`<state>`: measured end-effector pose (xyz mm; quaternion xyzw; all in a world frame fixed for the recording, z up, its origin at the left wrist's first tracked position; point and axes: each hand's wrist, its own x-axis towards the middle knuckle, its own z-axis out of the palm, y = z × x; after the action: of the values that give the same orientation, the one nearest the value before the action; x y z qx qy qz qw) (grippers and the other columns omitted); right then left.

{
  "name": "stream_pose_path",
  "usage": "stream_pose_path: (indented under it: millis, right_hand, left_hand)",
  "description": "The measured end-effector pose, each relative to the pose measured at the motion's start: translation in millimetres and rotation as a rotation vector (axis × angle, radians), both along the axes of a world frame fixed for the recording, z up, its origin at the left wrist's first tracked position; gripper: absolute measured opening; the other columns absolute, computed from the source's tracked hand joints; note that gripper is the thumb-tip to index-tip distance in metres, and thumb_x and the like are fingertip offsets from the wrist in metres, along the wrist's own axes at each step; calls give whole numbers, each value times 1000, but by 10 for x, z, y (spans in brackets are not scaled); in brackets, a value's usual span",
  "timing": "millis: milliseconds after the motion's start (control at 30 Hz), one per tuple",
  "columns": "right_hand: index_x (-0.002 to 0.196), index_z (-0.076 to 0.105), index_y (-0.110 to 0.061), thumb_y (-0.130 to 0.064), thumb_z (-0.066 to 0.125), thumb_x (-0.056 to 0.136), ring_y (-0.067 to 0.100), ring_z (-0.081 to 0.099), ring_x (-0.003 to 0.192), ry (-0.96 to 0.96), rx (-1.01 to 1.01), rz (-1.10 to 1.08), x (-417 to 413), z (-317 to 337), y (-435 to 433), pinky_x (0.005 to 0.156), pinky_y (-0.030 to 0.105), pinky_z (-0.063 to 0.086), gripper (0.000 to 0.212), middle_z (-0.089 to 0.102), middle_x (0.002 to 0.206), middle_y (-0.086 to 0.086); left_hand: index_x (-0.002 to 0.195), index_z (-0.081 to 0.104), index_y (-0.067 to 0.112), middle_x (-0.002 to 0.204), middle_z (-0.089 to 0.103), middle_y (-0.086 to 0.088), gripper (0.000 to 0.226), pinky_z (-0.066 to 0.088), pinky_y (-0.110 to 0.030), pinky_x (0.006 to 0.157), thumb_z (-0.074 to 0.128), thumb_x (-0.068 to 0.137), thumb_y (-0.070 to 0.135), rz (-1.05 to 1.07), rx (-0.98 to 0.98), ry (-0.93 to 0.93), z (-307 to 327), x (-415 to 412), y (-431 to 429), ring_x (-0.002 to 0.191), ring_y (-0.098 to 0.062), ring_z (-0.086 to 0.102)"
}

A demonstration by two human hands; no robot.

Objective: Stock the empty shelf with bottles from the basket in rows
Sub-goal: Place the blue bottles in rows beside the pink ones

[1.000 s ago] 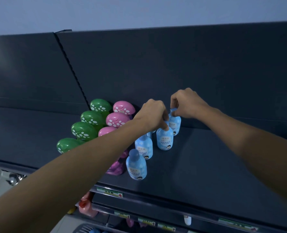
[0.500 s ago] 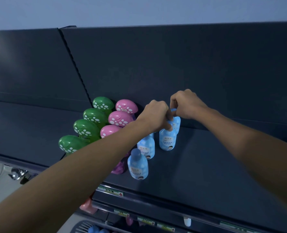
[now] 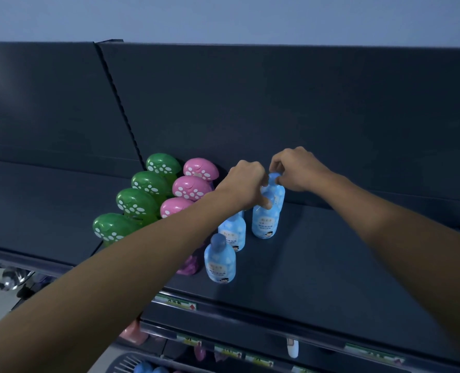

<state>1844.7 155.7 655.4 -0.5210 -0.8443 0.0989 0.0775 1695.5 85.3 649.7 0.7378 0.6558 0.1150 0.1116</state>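
Observation:
On the dark shelf (image 3: pixel 331 265) stand rows of bottles: green mushroom-capped ones (image 3: pixel 136 203) at the left, pink mushroom-capped ones (image 3: pixel 190 187) beside them, then light blue bottles. My left hand (image 3: pixel 246 185) grips the cap of a light blue bottle (image 3: pixel 265 222). My right hand (image 3: pixel 294 169) pinches the cap of the rear light blue bottle (image 3: pixel 277 192) against the back panel. Two more blue bottles (image 3: pixel 219 261) stand in a row toward the shelf's front edge. My left forearm hides part of the pink row.
The shelf's right half is bare up to the back panel (image 3: pixel 304 117). Price-tag strips (image 3: pixel 177 302) line the front edge. Below, lower shelves hold small items, and a basket (image 3: pixel 132 364) with blue bottles shows at the bottom edge.
Both hands stay on the caps of the two rear blue bottles, with only slight shifts. The view has drifted a little, showing more of the basket below.

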Motion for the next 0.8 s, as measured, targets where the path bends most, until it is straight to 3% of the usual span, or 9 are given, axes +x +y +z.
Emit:
stream_pose_path:
  millis: [67, 167, 400, 600, 800]
  right_hand:
    - [106, 68, -26, -18, 69, 87, 21, 62, 101, 3, 21, -5, -3, 50, -76, 87, 42, 56, 21, 63, 111, 0]
    - [106, 68, -28, -20, 68, 87, 21, 61, 100, 11, 59, -15, -45, 151, -218, 86, 42, 56, 20, 63, 109, -2]
    - [102, 68, -30, -20, 64, 85, 21, 60, 101, 5, 124, -25, -349, 380, -787, 80, 37, 54, 20, 66, 103, -6]
    - [103, 69, -28, -24, 63, 85, 22, 62, 100, -23, 148, -63, -827, 458, -1495, 83, 41, 56, 20, 69, 101, -4]
    - [101, 71, -25, -21, 63, 85, 20, 60, 99, 16, 147, -113, -1441, 319, -2239, 80, 36, 52, 18, 71, 95, -7]
  left_hand:
    - [84, 70, 18, 81, 67, 3, 28, 54, -35, 75, 89, 71, 33, -3, 33, -25, 44, -60, -39, 83, -24, 64]
    - [100, 77, 18, 93, 75, -1, 22, 57, -38, 86, 81, 79, 24, 4, 103, -69, 130, -172, -117, 93, -23, 69]
    - [93, 78, 23, 96, 74, -5, 14, 58, -38, 82, 65, 85, 26, 62, 178, -76, 340, -652, -530, 93, -29, 68]
    - [76, 74, 14, 79, 72, -11, 16, 58, -42, 73, 63, 82, 24, 21, 197, -70, 418, -1260, -1090, 78, -34, 67]
    - [83, 79, 16, 84, 74, -6, 16, 59, -38, 74, 67, 84, 27, -42, 155, -29, 316, -1940, -1719, 85, -27, 68]
